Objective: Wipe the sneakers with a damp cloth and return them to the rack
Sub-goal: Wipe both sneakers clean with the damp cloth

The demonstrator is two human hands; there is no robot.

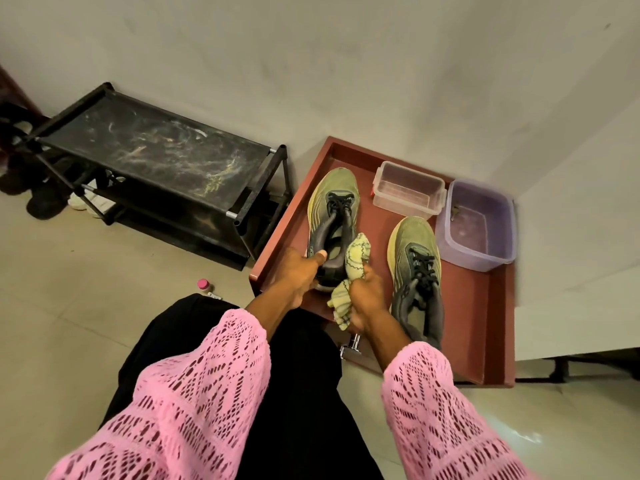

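On the red tray [485, 327], at its left edge, we find one sneaker [332, 206] gripped at the heel by the left hand [298, 275]; the right hand [365, 299] clutches a yellow cloth [356, 261] against it. A second sneaker [415, 271] lies beside it. Two tubs, clear [408, 190] and purple [476, 225], crowd the far right corner. The black rack [156, 157] stands left of the tray on the floor.

Dusty black fabric-top shoe rack [152, 152] top shelf bare, open from above. Red-brown wooden tray [485, 317] crowded at far end w/ clear plastic box [408, 188] & purple plastic tub [478, 226]; near right corner free.
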